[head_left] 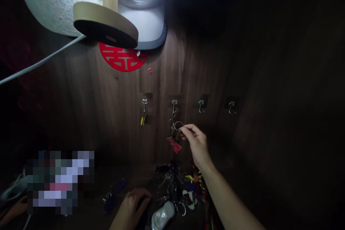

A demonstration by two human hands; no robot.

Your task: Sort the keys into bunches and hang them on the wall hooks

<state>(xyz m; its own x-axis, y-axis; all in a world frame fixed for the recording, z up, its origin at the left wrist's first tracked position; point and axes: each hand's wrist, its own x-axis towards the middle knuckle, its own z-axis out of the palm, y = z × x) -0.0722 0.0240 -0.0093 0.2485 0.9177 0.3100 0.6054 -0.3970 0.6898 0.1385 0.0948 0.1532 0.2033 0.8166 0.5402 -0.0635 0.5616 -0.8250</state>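
My right hand (pixel 198 143) pinches a metal key ring (pixel 179 126) between thumb and fingertips, just below the second hook (pixel 174 104) from the left. Keys (pixel 173 128) and a red tag (pixel 174 145) hang at the ring, and a small clasp links up to that hook. My left hand (pixel 134 201) rests low on the dark surface, thumb apart from the fingers, holding nothing I can see. Right beside it lies a pile of keys and keyrings (pixel 169 183), with a grey-white fob (pixel 162 216) in front.
The leftmost hook (pixel 145 102) bears a yellow-and-dark key (pixel 143 118). Two bare hooks, the third (pixel 201 105) and fourth (pixel 231 107), are farther right. Above are a lamp base (pixel 106 25), its white cable (pixel 40 62), a cap (pixel 147 25) and a red paper-cut ornament (pixel 125 61).
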